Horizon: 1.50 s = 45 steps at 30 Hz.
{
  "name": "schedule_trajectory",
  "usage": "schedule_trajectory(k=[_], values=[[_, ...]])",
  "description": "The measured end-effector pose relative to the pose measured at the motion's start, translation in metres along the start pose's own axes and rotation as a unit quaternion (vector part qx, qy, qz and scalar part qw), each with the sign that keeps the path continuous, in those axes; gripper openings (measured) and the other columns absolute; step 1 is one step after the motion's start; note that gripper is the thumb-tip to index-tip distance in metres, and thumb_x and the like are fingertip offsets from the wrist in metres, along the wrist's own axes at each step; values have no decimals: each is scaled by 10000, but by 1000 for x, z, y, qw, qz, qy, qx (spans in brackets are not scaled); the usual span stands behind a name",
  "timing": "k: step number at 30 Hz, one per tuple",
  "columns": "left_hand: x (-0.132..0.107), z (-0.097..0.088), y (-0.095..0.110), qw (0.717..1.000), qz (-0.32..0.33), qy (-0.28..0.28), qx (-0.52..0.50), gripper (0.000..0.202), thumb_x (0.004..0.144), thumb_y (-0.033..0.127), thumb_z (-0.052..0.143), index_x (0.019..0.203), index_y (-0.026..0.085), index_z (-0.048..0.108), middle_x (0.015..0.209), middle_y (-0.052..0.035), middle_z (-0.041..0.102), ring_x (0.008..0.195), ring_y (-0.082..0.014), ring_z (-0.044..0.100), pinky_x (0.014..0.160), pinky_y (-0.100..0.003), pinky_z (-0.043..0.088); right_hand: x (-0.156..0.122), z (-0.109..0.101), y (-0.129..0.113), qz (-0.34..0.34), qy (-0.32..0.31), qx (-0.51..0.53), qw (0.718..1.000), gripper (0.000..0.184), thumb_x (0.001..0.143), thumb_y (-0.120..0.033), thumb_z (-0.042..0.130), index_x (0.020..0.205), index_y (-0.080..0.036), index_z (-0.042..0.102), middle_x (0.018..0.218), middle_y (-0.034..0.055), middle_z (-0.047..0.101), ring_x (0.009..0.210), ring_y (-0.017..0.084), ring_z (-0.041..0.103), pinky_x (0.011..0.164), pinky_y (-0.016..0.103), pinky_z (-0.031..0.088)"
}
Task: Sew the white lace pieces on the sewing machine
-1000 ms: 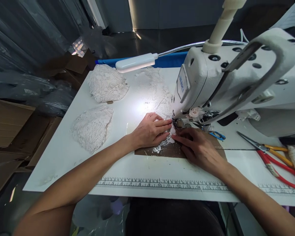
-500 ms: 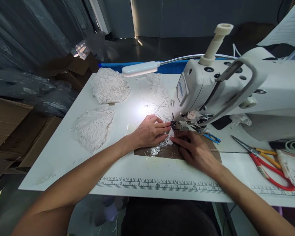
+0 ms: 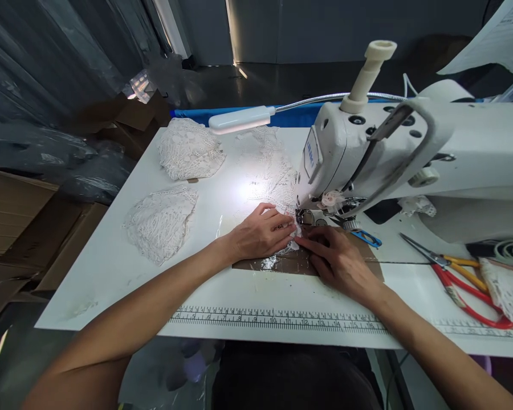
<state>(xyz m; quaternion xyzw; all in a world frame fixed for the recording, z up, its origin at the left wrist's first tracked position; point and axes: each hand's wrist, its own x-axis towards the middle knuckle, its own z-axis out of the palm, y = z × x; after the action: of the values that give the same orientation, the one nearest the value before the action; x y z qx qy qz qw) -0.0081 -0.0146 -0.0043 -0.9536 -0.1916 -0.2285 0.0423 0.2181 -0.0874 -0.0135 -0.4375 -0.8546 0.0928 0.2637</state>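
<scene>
A piece of white lace (image 3: 273,171) lies under the sewing machine's needle area (image 3: 300,216) and spreads back across the table. My left hand (image 3: 263,232) rests flat on its near end, fingers stretched towards the presser foot. From the other side, my right hand (image 3: 336,256) touches the lace's right edge with an outstretched index finger; the thumb is apart below it. Both hands are close together just in front of the white sewing machine (image 3: 337,154). Under them is a brown, shiny taped patch (image 3: 277,263). The lace under my left fingers is mostly hidden.
Two lace piles (image 3: 190,149) (image 3: 162,222) lie on the left of the white table (image 3: 111,285). A lamp (image 3: 239,119) lights the lace. To the right are red-handled scissors (image 3: 465,290), a yellow-handled tool (image 3: 465,270) and a blue thread snipper (image 3: 367,238). Cardboard boxes (image 3: 21,222) stand left.
The fingers of my left hand have shifted slightly and now bunch nearer the lace's right edge. My right hand stays nearly in place. The whole view has moved a little.
</scene>
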Motion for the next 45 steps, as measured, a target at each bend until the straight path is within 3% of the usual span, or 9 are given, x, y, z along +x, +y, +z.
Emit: schedule_trajectory(k=[18,33,45], values=[[2,3,0,1000,-4,13,-3,197,956,244,479,1059,174,631,1121,-38,679,855,-169,585,853,-385,451,0,-1,0,1,-6,-8,1000,372,879,-142,476,1201,-221,643,1123,129,575,991,258,572,810,442,531],[3,-1,1,999,-27,-16,-23,232,958,294,476,1086,188,639,1160,-47,672,908,-187,623,1034,-511,377,2,-1,-1,-7,-13,-36,999,362,903,-154,452,1215,-214,624,1088,138,583,917,247,578,743,419,541],[5,-1,2,997,-60,-41,-11,286,979,309,446,1164,164,609,1260,-80,618,1048,-226,603,1081,-573,334,12,-5,-1,1,-42,-61,997,426,862,-97,426,1243,-173,599,1011,156,599,883,266,603,723,416,539]])
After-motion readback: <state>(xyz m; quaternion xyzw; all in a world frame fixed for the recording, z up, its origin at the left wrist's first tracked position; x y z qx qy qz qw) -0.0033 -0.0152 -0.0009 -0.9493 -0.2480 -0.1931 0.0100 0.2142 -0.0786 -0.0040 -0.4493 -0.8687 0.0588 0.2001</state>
